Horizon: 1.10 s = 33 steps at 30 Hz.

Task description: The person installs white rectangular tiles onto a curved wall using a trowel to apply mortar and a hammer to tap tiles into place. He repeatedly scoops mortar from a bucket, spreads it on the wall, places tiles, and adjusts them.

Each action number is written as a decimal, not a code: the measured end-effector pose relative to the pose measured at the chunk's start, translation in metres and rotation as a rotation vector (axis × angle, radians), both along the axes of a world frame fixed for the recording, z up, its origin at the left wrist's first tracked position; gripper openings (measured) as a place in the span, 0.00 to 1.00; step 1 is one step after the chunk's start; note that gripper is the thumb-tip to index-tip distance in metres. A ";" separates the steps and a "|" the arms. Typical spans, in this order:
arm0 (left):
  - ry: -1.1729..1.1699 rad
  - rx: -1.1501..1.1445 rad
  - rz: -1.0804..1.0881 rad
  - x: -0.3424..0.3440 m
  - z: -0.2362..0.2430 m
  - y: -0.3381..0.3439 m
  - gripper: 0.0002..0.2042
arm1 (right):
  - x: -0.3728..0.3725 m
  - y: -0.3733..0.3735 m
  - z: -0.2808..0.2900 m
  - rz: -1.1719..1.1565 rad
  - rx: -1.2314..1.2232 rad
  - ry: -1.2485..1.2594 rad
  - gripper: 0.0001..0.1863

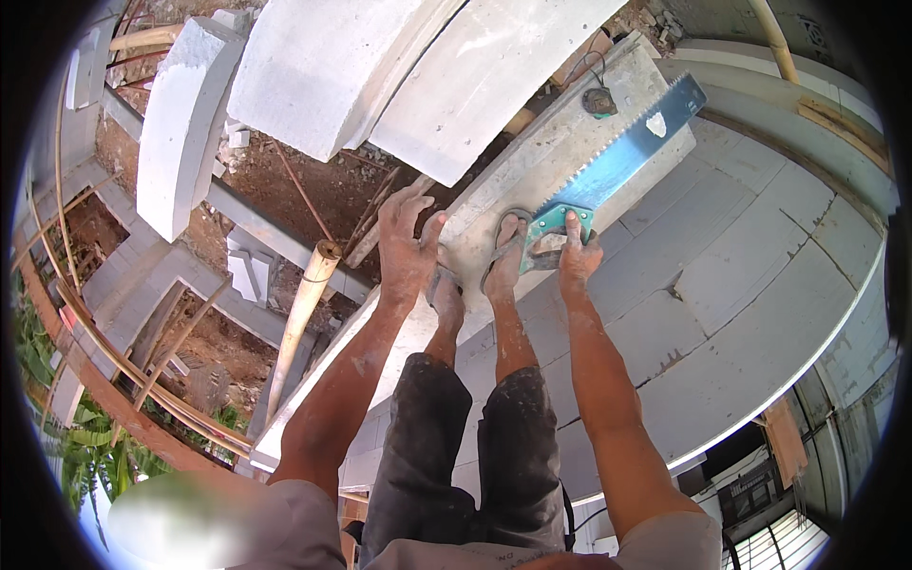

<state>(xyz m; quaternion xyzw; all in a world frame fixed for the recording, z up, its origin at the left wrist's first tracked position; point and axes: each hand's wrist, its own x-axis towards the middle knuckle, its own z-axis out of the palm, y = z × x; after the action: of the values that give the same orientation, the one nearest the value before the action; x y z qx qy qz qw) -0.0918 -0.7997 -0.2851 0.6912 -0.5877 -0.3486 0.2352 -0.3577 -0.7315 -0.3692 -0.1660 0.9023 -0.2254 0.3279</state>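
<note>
In my right hand (576, 258) is the teal handle of a handsaw (613, 161). Its wide blue blade lies along a pale, dusty ledge (546, 157) and points up to the right, teeth toward the far left side. My left hand (407, 242) holds nothing, its fingers apart, beside my left foot at the ledge's left edge. Whether it touches the ledge I cannot tell. My sandalled feet stand on the ledge, the right one against the saw handle. A small dark tape measure-like object (598, 102) with a cord rests beyond the blade.
Large white blocks (323, 66) rise ahead. A narrower white block (185, 128) stands to their left. Grey block wall (722, 275) spreads to my right. Below on the left are soil, beams and a bamboo pole (302, 328), a drop beside the ledge.
</note>
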 end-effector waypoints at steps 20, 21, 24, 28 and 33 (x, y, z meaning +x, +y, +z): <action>-0.260 0.158 0.224 0.227 -0.045 -0.232 0.49 | 0.026 -0.024 -0.067 0.368 0.083 0.225 0.40; -0.277 0.180 0.243 0.225 -0.044 -0.230 0.49 | 0.043 -0.048 -0.062 0.418 -0.089 0.037 0.40; -0.308 0.143 0.229 0.211 -0.042 -0.220 0.45 | 0.108 -0.126 -0.052 0.381 -0.390 -0.598 0.43; -0.268 0.133 0.332 0.186 -0.049 -0.186 0.41 | 0.186 -0.211 -0.036 0.318 -0.517 -0.924 0.67; -0.217 0.062 0.305 0.159 -0.048 -0.155 0.38 | 0.205 -0.245 -0.019 0.074 -0.645 -1.085 0.69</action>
<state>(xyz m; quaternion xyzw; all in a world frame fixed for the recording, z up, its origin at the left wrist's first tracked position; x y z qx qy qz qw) 0.0675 -0.9548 -0.3334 0.8126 -0.4872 -0.2501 0.1992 -0.1528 -0.9766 -0.3886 -0.1496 0.4878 -0.5269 0.6797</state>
